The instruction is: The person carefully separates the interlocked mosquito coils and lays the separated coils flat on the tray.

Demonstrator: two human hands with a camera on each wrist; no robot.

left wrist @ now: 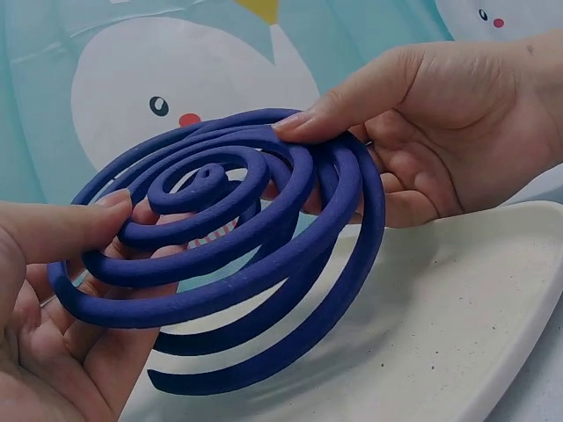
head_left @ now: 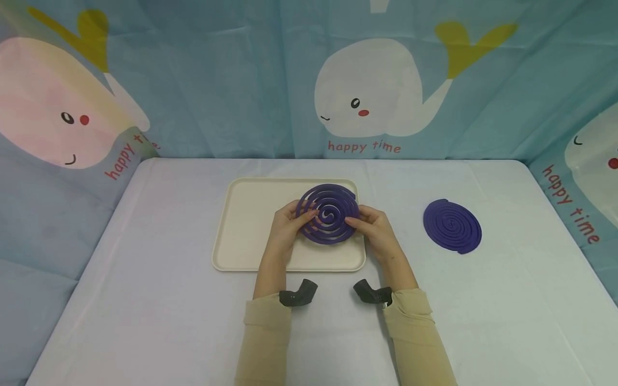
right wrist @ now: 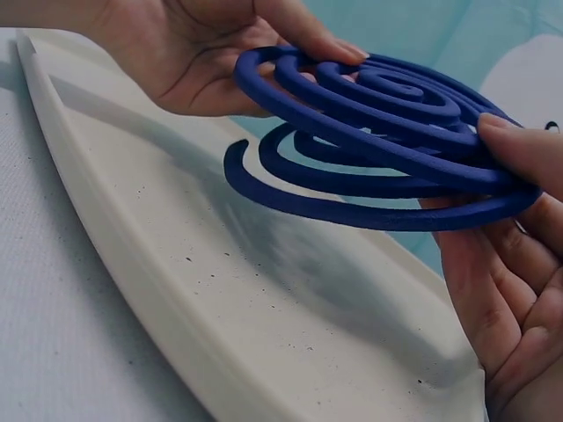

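Note:
A dark purple-blue mosquito coil (head_left: pixel 348 206) is held up over the right part of a cream tray (head_left: pixel 251 225). My left hand (head_left: pixel 286 225) pinches its left side, thumb on top and fingers underneath. On the opposite side my right hand (head_left: pixel 379 230) grips the rim with its thumb over the turns. In the left wrist view the coil (left wrist: pixel 176 312) has its turns spread apart at different heights, with one outer end hanging loose below. Farther right, a second coil (head_left: pixel 451 226) lies flat on the table, its turns close together.
Small dark crumbs (right wrist: pixel 202 255) dot the tray's floor in the right wrist view. A white cloth covers the table (head_left: pixel 164 321). Behind it hangs a blue curtain (head_left: pixel 241 96) with whale prints. Black camera mounts (head_left: pixel 299 294) sit at both wrists.

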